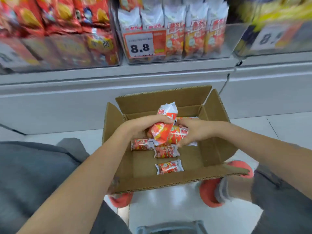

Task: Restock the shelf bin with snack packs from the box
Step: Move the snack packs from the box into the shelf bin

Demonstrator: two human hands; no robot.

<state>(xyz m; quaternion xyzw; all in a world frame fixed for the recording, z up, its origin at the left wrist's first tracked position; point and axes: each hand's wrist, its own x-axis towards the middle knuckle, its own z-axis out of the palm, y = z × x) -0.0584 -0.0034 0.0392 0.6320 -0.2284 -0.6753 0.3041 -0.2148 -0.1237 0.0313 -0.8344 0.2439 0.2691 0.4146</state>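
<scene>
Shelf bin (175, 59) tag (141, 45) "8.8", both hands gripping snack packs (162, 132)

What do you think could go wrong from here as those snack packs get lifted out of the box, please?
1. The left hand and right hand bunch several snack packs together; one could slip back into the cardboard box during the lift.
2. The clear shelf bin already looks nearly full, so added packs may crush or spill over.
3. Squeezing the bundle tightly could crumple the wrappers.
</scene>
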